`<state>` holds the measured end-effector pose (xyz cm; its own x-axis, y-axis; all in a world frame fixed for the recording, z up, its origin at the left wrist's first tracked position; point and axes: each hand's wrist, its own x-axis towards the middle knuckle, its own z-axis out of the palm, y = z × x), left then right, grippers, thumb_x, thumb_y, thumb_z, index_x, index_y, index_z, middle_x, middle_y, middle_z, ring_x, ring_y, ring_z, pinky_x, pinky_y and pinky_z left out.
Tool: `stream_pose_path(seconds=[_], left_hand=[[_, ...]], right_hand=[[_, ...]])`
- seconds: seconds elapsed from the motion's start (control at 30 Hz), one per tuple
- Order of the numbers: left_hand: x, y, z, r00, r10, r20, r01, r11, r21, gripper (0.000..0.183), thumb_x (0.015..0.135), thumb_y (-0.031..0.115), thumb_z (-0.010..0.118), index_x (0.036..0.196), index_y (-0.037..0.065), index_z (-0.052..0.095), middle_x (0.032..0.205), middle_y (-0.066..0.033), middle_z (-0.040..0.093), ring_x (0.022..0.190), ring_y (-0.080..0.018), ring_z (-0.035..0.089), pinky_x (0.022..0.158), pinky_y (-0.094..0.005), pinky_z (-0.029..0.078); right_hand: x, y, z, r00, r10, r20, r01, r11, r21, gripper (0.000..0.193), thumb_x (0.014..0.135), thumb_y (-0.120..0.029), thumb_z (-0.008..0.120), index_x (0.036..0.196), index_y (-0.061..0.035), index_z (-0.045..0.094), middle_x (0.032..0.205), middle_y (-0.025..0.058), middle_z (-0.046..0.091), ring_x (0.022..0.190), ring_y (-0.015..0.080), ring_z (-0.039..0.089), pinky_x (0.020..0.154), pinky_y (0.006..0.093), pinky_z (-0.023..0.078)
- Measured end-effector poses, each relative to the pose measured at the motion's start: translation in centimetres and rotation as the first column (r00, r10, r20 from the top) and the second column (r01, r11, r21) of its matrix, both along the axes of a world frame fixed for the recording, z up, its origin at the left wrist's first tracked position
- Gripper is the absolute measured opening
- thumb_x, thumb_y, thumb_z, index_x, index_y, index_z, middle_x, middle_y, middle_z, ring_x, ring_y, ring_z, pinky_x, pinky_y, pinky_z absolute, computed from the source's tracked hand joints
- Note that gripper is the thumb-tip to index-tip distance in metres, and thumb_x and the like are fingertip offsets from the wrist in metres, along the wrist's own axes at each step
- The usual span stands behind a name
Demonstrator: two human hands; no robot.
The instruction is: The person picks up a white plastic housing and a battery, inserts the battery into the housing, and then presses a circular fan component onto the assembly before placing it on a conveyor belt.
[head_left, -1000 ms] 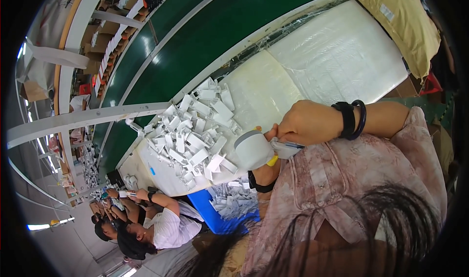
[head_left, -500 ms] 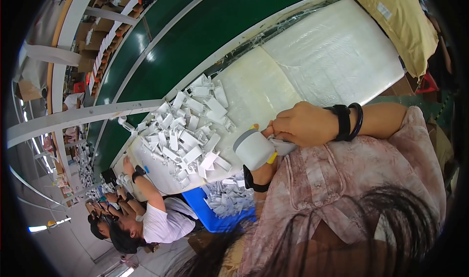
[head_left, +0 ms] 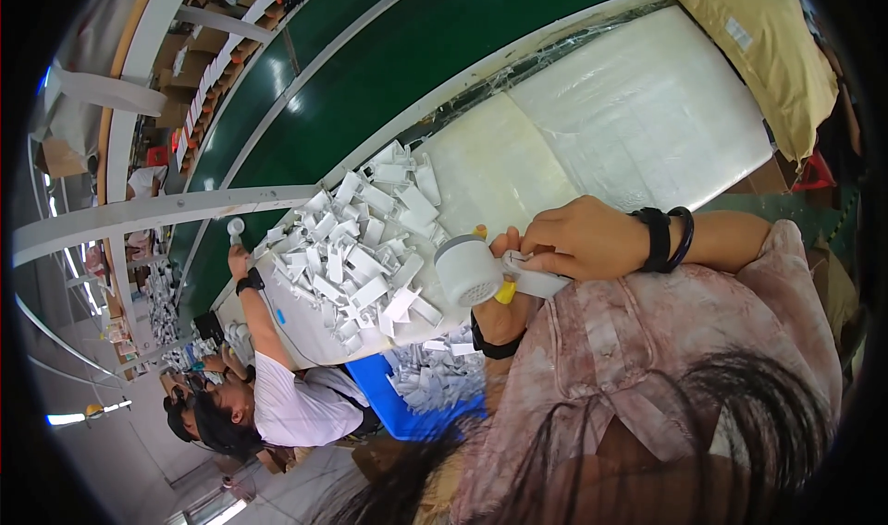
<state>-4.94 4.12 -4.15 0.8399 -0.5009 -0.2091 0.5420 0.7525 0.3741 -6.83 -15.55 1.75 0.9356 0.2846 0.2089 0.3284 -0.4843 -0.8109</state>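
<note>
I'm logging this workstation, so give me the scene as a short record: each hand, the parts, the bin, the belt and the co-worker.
Left hand: around the white device, partly hidden behind it
Right hand: fingers curled at a flat white piece; grip partly hidden
Parts: loose white pile on the table
Bin: blue bin holding white pieces
Belt: green belt beyond the table
Co-worker: raised hand, small white item

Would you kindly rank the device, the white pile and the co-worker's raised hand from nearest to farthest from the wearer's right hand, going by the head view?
From the right hand:
1. Device: just to its left in the picture.
2. White pile: farther left, on the table.
3. Co-worker's hand: beyond the pile, far left.
</note>
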Motion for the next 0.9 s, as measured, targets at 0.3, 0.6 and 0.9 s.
stream_pose_path(seconds=[0.3, 0.6, 0.9], left_hand=[[-0.2, 0.5, -0.8, 0.99, 0.036, 0.133, -0.056, 0.987, 0.152, 0.07, 0.087, 0.012, 0.069, 0.145, 0.012, 0.029, 0.125, -0.005, 0.062, 0.13, -0.0248, 0.047, 0.113, -0.0474, 0.031], [-0.2, 0.3, -0.5, 0.992, 0.072, 0.106, -0.077, 0.996, 0.044, 0.069, 0.082, 0.008, 0.071, 0.141, 0.013, 0.035, 0.116, -0.0036, 0.067, 0.129, -0.0253, 0.049, 0.113, -0.0474, 0.031], [-0.1, 0.9, -0.5, 0.991, -0.056, 0.121, 0.045, 0.995, 0.086, 0.062, 0.085, 0.006, 0.068, 0.138, 0.009, 0.036, 0.115, -0.0064, 0.067, 0.129, -0.0287, 0.048, 0.113, -0.048, 0.031]], right_hand=[[-0.3, 0.2, 1.7, 0.975, 0.066, -0.214, -0.1, 0.984, -0.149, 0.042, 0.083, -0.038, 0.071, 0.108, -0.0064, 0.057, 0.085, 0.0117, 0.065, 0.071, 0.033, 0.066, 0.061, 0.0394, 0.052], [0.8, -0.1, 0.2, 0.966, 0.043, -0.253, 0.02, 0.97, 0.241, 0.018, 0.087, -0.021, 0.068, 0.095, -0.0056, 0.066, 0.08, 0.012, 0.069, 0.069, 0.0287, 0.066, 0.061, 0.0347, 0.05], [1.3, -0.6, 0.3, 0.949, 0.111, -0.296, -0.039, 0.97, 0.24, 0.011, 0.084, -0.014, 0.069, 0.088, -0.0033, 0.068, 0.078, 0.011, 0.069, 0.066, 0.0275, 0.065, 0.06, 0.0325, 0.05]])
